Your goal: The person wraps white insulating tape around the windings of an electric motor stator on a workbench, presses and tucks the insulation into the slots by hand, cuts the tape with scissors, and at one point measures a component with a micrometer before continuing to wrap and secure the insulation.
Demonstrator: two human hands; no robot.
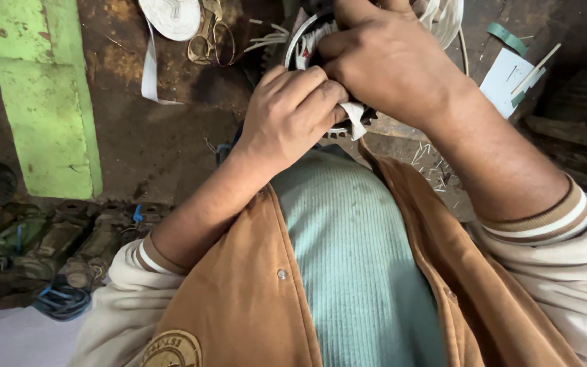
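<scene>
item: round toothed metal core (307,41), ring-shaped, grey rim with a saw-edged lower border showing below the hands, stuffed with white strips; it sat on the dark, stained worktop (157,136) close against the person's body, mostly hidden under both hands. handling, as judged: rigid and fairly heavy for its bulk, not fragile, teeth likely sharp to bare skin; best held by the smooth outer rim, not the toothed edge. item: white strip (356,119), flat and folded, poking out beneath the knuckles; judged light, limp, easily creased or torn, to be pinched near the end. left hand (290,112): fingers curled tight, knuckles up, pinching that strip against the core. right hand (388,58): laid over the top of the core, fingers bent down into its middle; the fingertips were hidden, so what they gripped could not be told. nearby: roll of white tape (170,17) with a loose tail hanging down, scissors (210,37) just beside it, loose white strips (266,37) near the core, pale card scraps (507,75) to the right, green painted block (42,102) to the left, worn sandals (56,251) on the floor below.
</scene>
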